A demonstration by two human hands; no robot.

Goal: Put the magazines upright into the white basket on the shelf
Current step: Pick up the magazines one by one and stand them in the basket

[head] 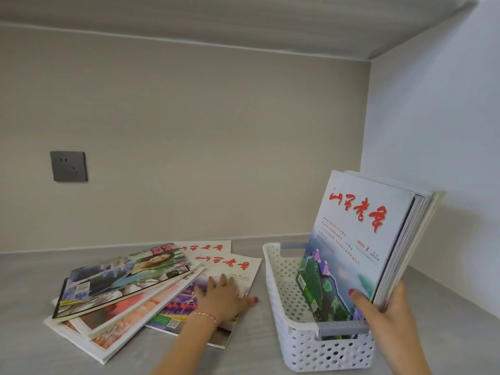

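right hand (389,318) grips a bundle (359,239) of magazines at its near lower corner, thumb across the front cover and fingers hidden behind the pages. the bundle stands tilted in the white basket (297,345), its top leaning toward the right wall, its lower edge down inside the basket and partly masked by the grey handle (343,327) on the near rim. how many magazines make up the bundle is hard to tell; several page edges fan out at the right, perhaps four or more. the front cover carries red characters over a pale sky and a green landscape.

left hand (224,296) lies flat, fingers spread and apart, palm down on a magazine (230,269) with red characters on a cream cover, gripping nothing. a red and white bracelet (205,318) circles the wrist. both forearms are cut off by the bottom of the view.

the basket sits toward the right end of the grey shelf (27,293), close to the side wall. a second grey handle (293,245) shows at its far rim.

left of the basket, a loose pile (121,290) lies flat and fanned near the middle of the shelf. about six magazines can be counted there, though overlaps hide most covers. the top one shows a figure, blurred.

one grey socket (69,166) is set in the back wall.
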